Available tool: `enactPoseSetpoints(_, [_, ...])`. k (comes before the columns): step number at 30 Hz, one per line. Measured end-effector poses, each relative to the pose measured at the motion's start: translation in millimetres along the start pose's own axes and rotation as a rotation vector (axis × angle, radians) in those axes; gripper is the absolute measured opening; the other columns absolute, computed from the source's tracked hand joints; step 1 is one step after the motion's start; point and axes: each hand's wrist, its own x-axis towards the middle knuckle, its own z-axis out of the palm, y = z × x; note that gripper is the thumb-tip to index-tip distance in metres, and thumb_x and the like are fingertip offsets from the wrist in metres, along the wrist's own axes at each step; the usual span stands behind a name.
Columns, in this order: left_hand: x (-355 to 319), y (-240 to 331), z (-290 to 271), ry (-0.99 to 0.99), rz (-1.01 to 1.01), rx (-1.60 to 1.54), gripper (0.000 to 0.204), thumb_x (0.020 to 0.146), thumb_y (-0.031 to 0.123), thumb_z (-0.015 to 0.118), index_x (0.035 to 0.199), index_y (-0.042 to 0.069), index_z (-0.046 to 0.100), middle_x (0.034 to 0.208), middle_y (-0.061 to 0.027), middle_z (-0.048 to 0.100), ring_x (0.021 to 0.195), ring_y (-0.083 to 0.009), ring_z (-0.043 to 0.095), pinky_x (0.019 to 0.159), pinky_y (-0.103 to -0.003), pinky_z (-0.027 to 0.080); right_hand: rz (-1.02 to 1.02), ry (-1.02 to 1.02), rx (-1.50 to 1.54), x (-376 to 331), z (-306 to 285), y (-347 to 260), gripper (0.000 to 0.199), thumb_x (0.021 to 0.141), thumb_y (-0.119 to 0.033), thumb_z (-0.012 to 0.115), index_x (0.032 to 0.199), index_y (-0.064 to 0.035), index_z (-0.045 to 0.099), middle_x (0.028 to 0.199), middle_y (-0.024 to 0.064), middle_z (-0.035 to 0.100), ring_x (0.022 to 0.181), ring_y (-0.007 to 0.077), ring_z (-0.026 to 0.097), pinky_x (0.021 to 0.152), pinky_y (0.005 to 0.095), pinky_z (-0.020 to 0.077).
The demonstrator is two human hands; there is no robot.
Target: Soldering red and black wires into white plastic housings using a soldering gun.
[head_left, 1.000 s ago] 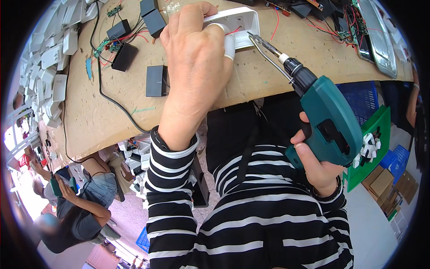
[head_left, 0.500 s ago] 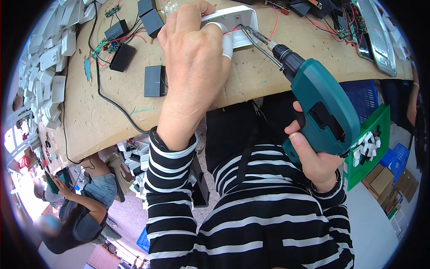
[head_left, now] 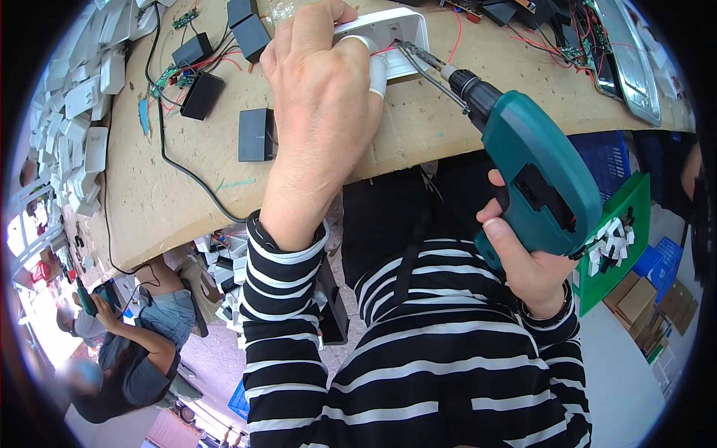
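My right hand [head_left: 523,261] is wrapped around a green soldering gun [head_left: 541,175], its black nose and metal tip aimed up and left. The tip and a thin guide tube reach into a white plastic casing [head_left: 413,28] at the bench's front part. My left hand [head_left: 325,97] grips that casing, with white covers on some fingers. A short red wire [head_left: 386,50] runs from these fingers to the soldering tip. The left fingertips are partly hidden behind the hand. A black box [head_left: 256,135] sits on the bench left of my wrist.
More black boxes [head_left: 202,95] with wires and green circuit boards lie at the left. White casings [head_left: 84,97] are piled along the left edge. Electronics and a shiny tray [head_left: 629,60] are at the right. A green crate [head_left: 635,216] stands lower right. Another person [head_left: 134,358] sits lower left.
Both hands keep their grip, and the soldering tip stays inside the casing. The soldering gun has shifted very slightly; the co-worker's arm at left has moved a little.
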Motion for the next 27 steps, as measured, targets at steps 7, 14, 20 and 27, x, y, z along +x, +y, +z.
enactPoseSetpoints(7, [-0.7, 0.2, -1.0, -0.010, -0.002, 0.004, 0.007, 0.064, -0.001, 0.062, 0.068, -0.005, 0.059, 0.100, -0.0122, 0.054, 0.089, -0.0273, 0.048, 0.077, -0.036, 0.037, 0.028, 0.050, 0.052, 0.2, 3.5, -6.4, 0.043, 0.074, 0.006, 0.060, 0.114, 0.0050, 0.044, 0.103, 0.0180, 0.056, 0.073, 0.0175, 0.059, 0.063, 0.0268, 0.0492])
enactPoseSetpoints(14, [-0.7, -1.6, -0.9, -0.002, 0.007, -0.001, 0.007, 0.064, -0.001, 0.062, 0.068, -0.006, 0.059, 0.100, -0.0125, 0.054, 0.089, -0.0276, 0.048, 0.077, -0.036, 0.038, 0.101, 0.063, 0.040, -1.5, 2.0, -8.0, 0.031, 0.073, 0.006, 0.060, 0.103, 0.0044, 0.052, 0.093, 0.0120, 0.057, 0.071, 0.0150, 0.058, 0.063, 0.0259, 0.0491])
enactPoseSetpoints(20, [0.2, -0.3, -0.8, -0.009, 0.009, 0.005, 0.007, 0.064, -0.001, 0.061, 0.069, -0.006, 0.060, 0.100, -0.0122, 0.054, 0.088, -0.0272, 0.048, 0.077, -0.036, 0.038, 0.115, 0.154, 0.087, -1.0, 8.7, -8.5, 0.029, 0.073, 0.008, 0.060, 0.100, 0.0041, 0.052, 0.090, 0.0110, 0.057, 0.071, 0.0149, 0.058, 0.064, 0.0262, 0.0492])
enactPoseSetpoints(27, [0.0, 0.3, -0.3, -0.005, 0.006, 0.007, 0.007, 0.064, -0.001, 0.061, 0.069, -0.005, 0.060, 0.099, -0.0120, 0.054, 0.087, -0.0271, 0.048, 0.078, -0.036, 0.038, 0.066, 0.111, 0.093, -3.3, 6.8, -3.6, 0.033, 0.074, 0.007, 0.059, 0.106, 0.0050, 0.050, 0.095, 0.0132, 0.056, 0.075, 0.0166, 0.059, 0.066, 0.0278, 0.0500])
